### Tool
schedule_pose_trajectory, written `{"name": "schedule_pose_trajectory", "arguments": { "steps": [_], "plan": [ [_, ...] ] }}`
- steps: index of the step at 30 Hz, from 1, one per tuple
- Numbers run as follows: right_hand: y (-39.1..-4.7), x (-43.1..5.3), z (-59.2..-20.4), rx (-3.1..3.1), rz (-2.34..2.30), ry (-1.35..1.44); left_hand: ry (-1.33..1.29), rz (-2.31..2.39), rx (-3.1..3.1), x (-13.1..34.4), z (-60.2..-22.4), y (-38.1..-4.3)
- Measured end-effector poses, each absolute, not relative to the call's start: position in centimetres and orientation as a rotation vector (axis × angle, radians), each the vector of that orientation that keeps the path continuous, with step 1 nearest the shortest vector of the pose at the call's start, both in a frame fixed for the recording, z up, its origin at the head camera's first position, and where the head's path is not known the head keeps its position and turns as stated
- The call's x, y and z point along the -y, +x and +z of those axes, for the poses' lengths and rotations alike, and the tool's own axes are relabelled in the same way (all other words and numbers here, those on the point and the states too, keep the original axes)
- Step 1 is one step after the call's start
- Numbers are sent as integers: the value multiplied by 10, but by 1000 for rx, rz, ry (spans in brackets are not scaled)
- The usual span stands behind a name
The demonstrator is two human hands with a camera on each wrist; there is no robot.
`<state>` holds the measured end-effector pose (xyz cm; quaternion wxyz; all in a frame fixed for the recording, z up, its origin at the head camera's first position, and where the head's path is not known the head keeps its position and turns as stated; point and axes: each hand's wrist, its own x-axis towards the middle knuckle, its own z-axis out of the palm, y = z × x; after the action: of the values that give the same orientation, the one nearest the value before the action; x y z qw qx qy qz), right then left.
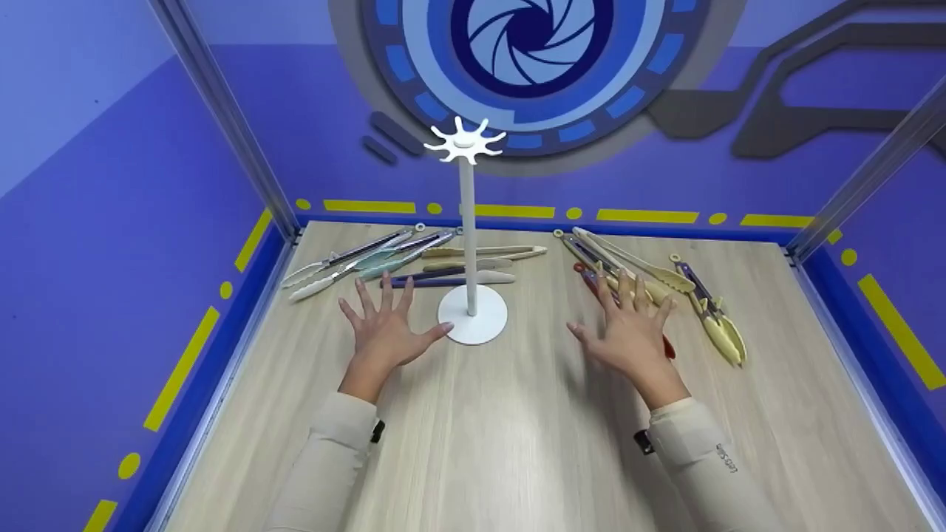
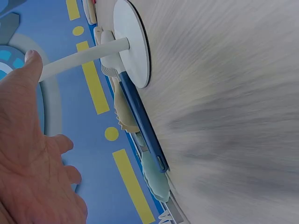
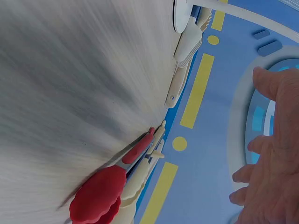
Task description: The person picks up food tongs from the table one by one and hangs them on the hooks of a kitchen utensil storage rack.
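Sleeves [image 1: 316,473] are stretching before the stand [image 1: 468,229], the right bearing small, blurred lettering [image 1: 726,458]. Left of the stand, I'm holding my left hand [image 1: 386,336], fingers wide apart; right of it, my right hand [image 1: 628,336] likewise. Red tongs [image 3: 98,196] are lying right of the stand, blue tongs [image 2: 142,122] behind.

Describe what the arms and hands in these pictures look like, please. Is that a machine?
No, they are a person's. The left hand and right hand are bare, without gloves. The left sleeve and right sleeve are long and pale beige. Small dark lettering marks the right one. A small black piece shows at each cuff.
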<state>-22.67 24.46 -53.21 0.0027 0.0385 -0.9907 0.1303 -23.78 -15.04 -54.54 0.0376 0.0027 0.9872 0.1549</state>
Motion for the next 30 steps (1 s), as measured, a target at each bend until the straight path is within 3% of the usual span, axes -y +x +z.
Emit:
{"name": "schedule_pose_trajectory", "arguments": {
  "steps": [6, 14, 30],
  "plan": [
    [-230, -232, -530, 3099, 463, 155, -13, 500, -3034, 150, -547, -235],
    [-239, -201, -524, 3011, 878, 349, -80, 725, -3047, 149, -557, -230],
    [-287, -97, -479, 2617, 1517, 559, -217, 1002, -3113, 162, -564, -222]
  ]
}}
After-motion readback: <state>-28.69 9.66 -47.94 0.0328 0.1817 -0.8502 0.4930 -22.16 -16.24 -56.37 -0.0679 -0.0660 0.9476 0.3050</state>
